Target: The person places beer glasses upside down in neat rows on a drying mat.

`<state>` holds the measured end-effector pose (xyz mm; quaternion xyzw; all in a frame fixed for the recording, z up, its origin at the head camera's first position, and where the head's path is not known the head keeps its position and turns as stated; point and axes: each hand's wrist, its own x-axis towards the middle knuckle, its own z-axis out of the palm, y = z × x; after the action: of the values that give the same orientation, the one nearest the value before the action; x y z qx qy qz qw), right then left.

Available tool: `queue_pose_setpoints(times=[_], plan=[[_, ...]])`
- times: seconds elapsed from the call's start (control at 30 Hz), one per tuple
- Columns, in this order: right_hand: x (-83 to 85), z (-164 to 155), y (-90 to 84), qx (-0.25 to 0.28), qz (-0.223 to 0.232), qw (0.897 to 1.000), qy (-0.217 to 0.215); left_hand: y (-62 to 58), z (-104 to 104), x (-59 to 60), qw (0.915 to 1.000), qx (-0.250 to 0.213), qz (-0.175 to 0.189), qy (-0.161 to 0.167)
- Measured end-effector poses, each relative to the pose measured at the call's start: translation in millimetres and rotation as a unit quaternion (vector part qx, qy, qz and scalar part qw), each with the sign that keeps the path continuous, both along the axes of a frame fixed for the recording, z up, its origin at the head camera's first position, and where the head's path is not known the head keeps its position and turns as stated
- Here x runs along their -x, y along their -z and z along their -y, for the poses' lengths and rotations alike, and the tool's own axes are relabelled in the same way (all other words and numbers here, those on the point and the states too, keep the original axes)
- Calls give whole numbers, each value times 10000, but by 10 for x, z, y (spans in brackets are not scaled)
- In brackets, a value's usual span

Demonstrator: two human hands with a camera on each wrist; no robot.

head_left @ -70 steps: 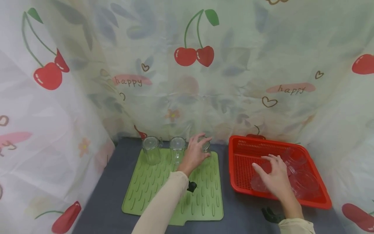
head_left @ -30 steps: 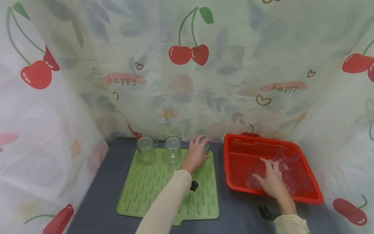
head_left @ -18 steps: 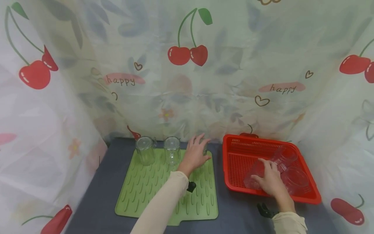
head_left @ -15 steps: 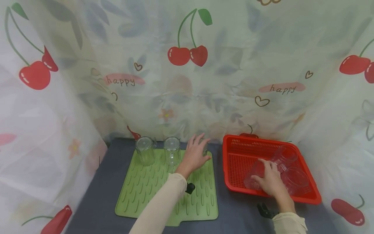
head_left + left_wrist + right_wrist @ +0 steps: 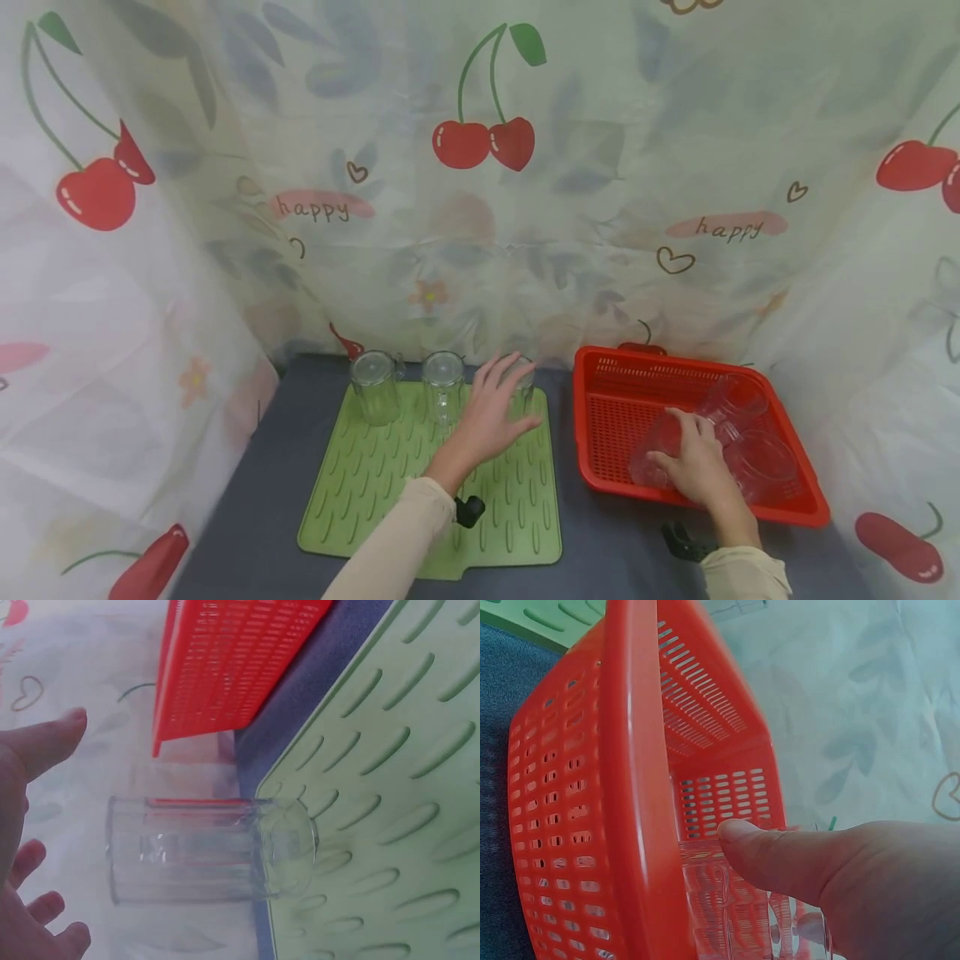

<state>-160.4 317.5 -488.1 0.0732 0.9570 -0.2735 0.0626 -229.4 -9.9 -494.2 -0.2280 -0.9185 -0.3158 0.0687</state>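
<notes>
My left hand [image 5: 489, 418] is held over the green drying mat [image 5: 375, 500], fingers spread. Just beyond it stands a clear glass mug [image 5: 522, 402], partly hidden by the fingers; the left wrist view shows this mug [image 5: 202, 851] on the mat with a gap between it and the hand. Two more glass mugs [image 5: 377, 392] [image 5: 443, 392] stand along the mat's back edge. My right hand [image 5: 697, 467] reaches into the red basket [image 5: 587, 450] and grips a clear glass mug [image 5: 649, 458] lying there. In the right wrist view the thumb [image 5: 780, 859] lies on its side.
Other clear glass mugs [image 5: 761, 458] lie in the right part of the basket. A grey tabletop [image 5: 255, 508] runs beneath mat and basket. A printed curtain [image 5: 600, 208] closes off the back and both sides.
My left hand has let go of the third mug and drawn back toward me. My right hand has come down into the basket and taken hold of a mug there.
</notes>
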Motion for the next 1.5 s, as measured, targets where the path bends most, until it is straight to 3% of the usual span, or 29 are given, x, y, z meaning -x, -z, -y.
queue_pose_setpoints(times=[0.37,0.73,1.23,1.5], plan=[[39,-5,-6,-76,-36,10000,0,101,453,-298,9997,-190,59,-129],[52,-33,-54,-160,-125,9997,100,238,844,-464,9995,-139,147,-260],[27,70,-191,-131,-474,9984,283,526,1341,-595,9952,-306,684,-637],[9,121,-242,-138,-694,9968,383,656,1575,-631,9863,-231,1285,-1011]])
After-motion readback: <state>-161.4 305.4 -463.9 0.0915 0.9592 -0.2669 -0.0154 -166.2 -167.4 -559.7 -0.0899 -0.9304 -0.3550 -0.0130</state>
